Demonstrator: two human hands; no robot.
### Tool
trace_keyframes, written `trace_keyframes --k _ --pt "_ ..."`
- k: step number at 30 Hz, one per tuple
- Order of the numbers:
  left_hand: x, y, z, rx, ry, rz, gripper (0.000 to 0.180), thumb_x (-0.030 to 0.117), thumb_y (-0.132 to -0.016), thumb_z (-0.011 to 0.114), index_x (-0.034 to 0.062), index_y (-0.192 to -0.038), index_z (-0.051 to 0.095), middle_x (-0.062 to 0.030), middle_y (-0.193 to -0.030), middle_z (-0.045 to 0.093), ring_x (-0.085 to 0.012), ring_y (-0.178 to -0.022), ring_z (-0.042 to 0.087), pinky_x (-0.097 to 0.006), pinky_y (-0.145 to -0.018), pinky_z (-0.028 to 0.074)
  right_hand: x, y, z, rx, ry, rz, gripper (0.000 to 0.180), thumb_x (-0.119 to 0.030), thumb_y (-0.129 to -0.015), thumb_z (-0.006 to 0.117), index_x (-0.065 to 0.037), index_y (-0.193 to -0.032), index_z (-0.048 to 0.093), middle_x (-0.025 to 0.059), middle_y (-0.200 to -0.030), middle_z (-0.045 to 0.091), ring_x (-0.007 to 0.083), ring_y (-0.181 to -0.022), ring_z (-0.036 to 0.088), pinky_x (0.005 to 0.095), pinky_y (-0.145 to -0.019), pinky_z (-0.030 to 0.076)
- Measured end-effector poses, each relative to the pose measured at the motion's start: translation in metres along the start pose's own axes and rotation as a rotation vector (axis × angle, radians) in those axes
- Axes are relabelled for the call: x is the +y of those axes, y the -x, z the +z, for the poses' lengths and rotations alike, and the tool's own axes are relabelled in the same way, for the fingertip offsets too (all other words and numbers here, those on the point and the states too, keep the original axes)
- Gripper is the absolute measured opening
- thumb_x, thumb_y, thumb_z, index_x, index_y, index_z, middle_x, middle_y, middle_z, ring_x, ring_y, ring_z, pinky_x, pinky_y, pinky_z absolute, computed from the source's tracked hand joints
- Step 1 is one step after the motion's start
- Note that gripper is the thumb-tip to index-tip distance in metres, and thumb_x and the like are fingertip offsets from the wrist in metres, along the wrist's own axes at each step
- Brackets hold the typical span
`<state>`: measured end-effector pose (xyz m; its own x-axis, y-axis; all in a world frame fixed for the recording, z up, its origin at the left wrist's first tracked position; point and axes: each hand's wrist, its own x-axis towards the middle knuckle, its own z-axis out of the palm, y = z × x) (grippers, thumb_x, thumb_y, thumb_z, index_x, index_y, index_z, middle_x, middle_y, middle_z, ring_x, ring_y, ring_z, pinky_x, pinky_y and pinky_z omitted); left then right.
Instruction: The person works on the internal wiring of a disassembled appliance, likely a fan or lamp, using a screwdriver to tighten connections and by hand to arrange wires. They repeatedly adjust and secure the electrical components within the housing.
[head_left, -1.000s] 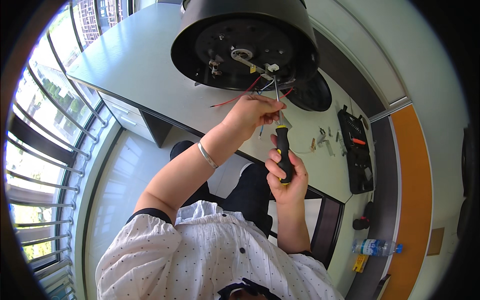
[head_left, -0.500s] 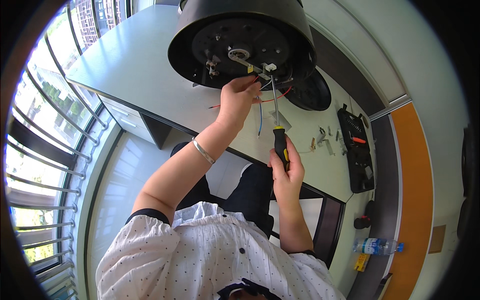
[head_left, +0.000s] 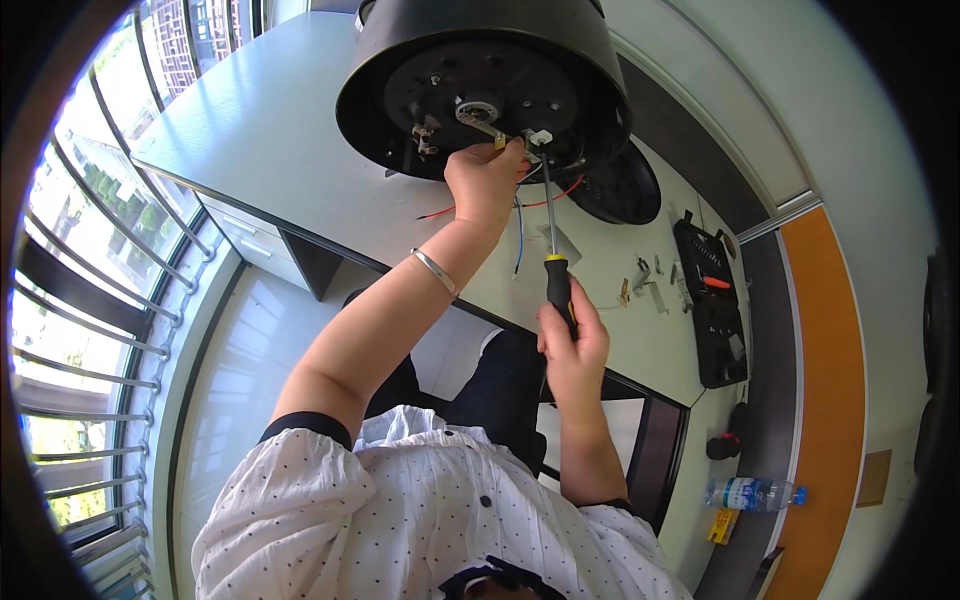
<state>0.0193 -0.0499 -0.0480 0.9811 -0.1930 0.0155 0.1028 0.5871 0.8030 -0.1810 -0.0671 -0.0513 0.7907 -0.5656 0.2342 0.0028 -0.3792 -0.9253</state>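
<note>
A black round pot-shaped appliance [head_left: 480, 35] lies tipped with its underside toward me, showing metal fittings and a small white terminal block [head_left: 541, 137]. My right hand [head_left: 574, 345] is closed round the black and yellow handle of a screwdriver [head_left: 549, 215]. Its shaft points up, with the tip at the terminal block. Just left of the block, my left hand [head_left: 486, 182] reaches under the rim with its fingertips pinched together; what lies between them is hidden. Close by hang a blue wire [head_left: 520, 240] and a red wire [head_left: 545, 202].
A black round cover [head_left: 625, 185] lies behind the appliance on the pale table [head_left: 270, 120]. Several small metal parts [head_left: 642, 285] sit right of the screwdriver, beside an opened black tool case [head_left: 712, 300]. Farther right are a plastic bottle [head_left: 750, 494] and a small yellow box [head_left: 722, 526].
My left hand has moved up and slightly right, its fingertips now closer to the terminal block. The screwdriver and my right hand have hardly moved.
</note>
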Motion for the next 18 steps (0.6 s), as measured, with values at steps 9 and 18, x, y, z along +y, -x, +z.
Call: trace_keyframes --k 9,18 --pt "-0.001 -0.002 0.001 0.026 0.035 0.016 0.019 0.008 -0.076 0.065 -0.0105 -0.073 0.063 -0.0097 -0.066 0.064 -0.0117 -0.058 0.061 -0.022 -0.055 0.048 -0.003 -0.018 -0.026 -0.184 -1.240 0.622 0.042 -0.015 -0.087 0.052 0.005 -0.121 0.043 0.0123 -0.087 0.051 0.0124 -0.052 0.045 0.0213 -0.035 0.030" --pt "0.002 -0.002 0.000 -0.009 -0.042 0.002 0.024 0.007 -0.081 0.065 -0.0158 -0.084 0.060 -0.0172 -0.075 0.065 -0.0197 -0.064 0.065 -0.025 -0.060 0.055 0.006 -0.007 0.003 0.119 -0.110 -0.027 0.032 -0.004 -0.084 0.060 0.006 -0.114 0.054 0.0109 -0.084 0.059 0.0115 -0.060 0.056 0.0220 -0.044 0.046"
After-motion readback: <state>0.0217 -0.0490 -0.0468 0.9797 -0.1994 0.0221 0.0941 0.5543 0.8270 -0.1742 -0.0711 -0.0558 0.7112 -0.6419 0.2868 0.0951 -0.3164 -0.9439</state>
